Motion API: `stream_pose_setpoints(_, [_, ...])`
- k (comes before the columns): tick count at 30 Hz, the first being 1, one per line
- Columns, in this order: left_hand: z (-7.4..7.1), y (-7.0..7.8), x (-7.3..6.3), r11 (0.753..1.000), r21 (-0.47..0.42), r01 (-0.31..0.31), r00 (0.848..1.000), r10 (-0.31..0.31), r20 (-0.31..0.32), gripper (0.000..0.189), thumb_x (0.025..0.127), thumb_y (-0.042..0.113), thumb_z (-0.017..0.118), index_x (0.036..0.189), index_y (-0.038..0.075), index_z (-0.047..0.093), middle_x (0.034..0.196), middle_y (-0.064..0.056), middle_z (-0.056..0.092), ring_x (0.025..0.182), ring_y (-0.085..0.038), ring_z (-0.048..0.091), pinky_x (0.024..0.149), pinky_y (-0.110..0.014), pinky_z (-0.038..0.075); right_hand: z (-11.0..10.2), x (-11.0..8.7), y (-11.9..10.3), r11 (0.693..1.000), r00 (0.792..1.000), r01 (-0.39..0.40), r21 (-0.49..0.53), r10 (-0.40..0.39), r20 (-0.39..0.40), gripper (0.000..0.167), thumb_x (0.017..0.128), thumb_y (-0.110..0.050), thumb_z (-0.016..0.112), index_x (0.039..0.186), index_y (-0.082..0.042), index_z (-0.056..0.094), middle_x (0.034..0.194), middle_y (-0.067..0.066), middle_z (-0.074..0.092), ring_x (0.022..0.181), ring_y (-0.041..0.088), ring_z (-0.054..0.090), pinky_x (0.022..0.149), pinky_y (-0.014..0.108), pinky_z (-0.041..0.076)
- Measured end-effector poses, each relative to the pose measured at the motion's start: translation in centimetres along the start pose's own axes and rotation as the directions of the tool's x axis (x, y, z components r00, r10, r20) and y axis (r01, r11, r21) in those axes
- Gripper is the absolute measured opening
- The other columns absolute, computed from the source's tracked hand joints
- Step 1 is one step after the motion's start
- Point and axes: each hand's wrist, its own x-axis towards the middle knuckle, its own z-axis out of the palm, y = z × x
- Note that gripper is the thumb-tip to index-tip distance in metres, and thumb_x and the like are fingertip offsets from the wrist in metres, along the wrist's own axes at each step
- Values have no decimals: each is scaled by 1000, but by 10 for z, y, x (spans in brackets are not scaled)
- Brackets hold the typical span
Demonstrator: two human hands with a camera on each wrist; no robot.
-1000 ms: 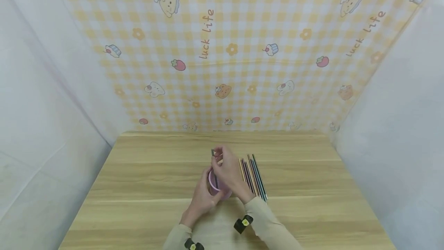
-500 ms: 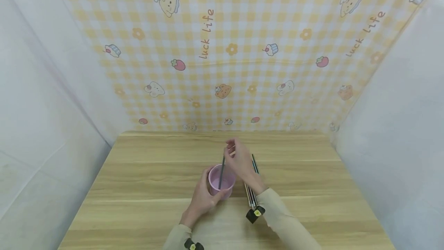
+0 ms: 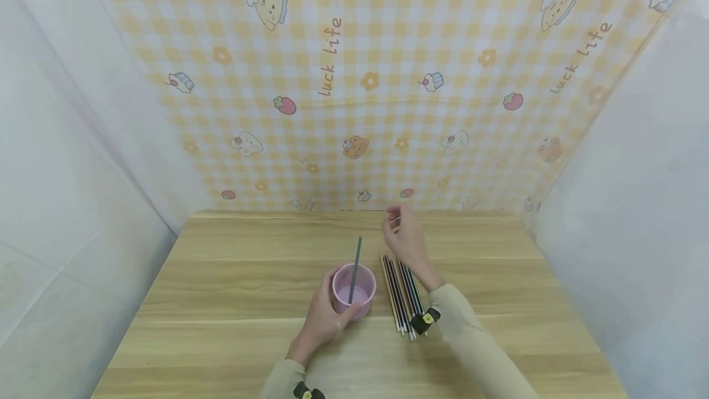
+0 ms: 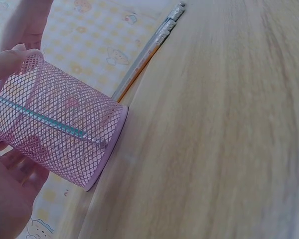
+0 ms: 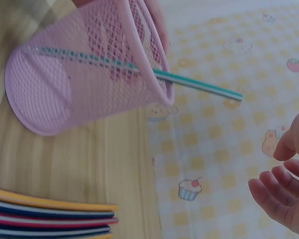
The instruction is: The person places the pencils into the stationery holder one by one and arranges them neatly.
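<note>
A pink mesh pencil cup (image 3: 364, 311) stands on the table, gripped round its side by my left hand (image 3: 322, 314). One green pencil (image 3: 357, 257) leans inside it, its upper end sticking out past the rim. Through the mesh in the left wrist view, the pencil (image 4: 50, 121) reaches down to the cup's base. To the right of the cup lies a bundle of pencils (image 3: 392, 294), partly hidden by my right arm. My right hand (image 3: 407, 239) hovers over their far ends, fingers loosely bent and holding nothing. In the right wrist view this hand (image 5: 284, 186) is apart from cup and pencils.
The wooden table (image 3: 232, 294) ends at the back against a yellow checked cloth (image 3: 354, 171). White walls (image 3: 626, 202) rise at both sides. Several pencils (image 5: 55, 214) lie side by side near the cup.
My right hand has let go of the green pencil, which now rests in the cup, and has moved away to the right over the bundle. The left hand stays on the cup.
</note>
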Motion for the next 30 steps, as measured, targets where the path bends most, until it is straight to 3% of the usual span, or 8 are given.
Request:
stream_pose_setpoints(3, [-3,14,-2,1000,-21,7,1000,-7,6,83,75,11,87,143,-8,43,132,-29,59,120,-46,58,106,-68,43,-3,4,10,999,999,-35,-2,35,4,23,92,2,60,114,9,59,95,18,65,80,30,67,65,34,61])
stream_pose_setpoints(8, [-3,14,-2,999,-30,12,1000,-11,11,83,75,10,86,143,-8,43,132,-30,58,121,-47,57,106,-69,42,-6,7,30,993,992,-120,-11,121,45,27,93,1,58,119,9,56,101,21,62,87,33,65,76,42,60])
stream_pose_setpoints(15, [-3,14,-3,999,-22,33,999,-32,32,84,76,11,86,144,-8,41,135,-30,57,122,-49,56,107,-69,43,-9,2,48,978,977,-191,-81,198,85,27,91,0,59,117,6,57,98,20,63,86,34,67,75,43,60])
stream_pose_setpoints(23, [5,-22,-1,1000,11,21,1000,-21,-1,87,75,13,88,148,2,42,138,-21,58,124,-40,58,108,-66,43,-7,-5,63,955,952,-248,-161,271,144,30,90,-2,59,118,8,58,96,20,64,83,31,66,71,39,59])
stream_pose_setpoints(27, [4,-27,-1,1000,10,23,1000,-23,4,86,75,21,89,148,11,43,138,-11,59,125,-31,58,110,-61,44,-6,-9,71,952,948,-243,-187,274,163,30,89,-2,61,116,11,58,94,22,64,78,31,64,69,39,58])
stream_pose_setpoints(30, [3,-27,-1,1000,3,26,1000,-26,10,86,76,26,89,148,15,43,138,-8,59,126,-29,58,110,-60,44,-5,-13,78,939,927,-285,-194,321,192,32,90,-4,61,118,11,56,94,21,64,73,25,62,64,33,56])
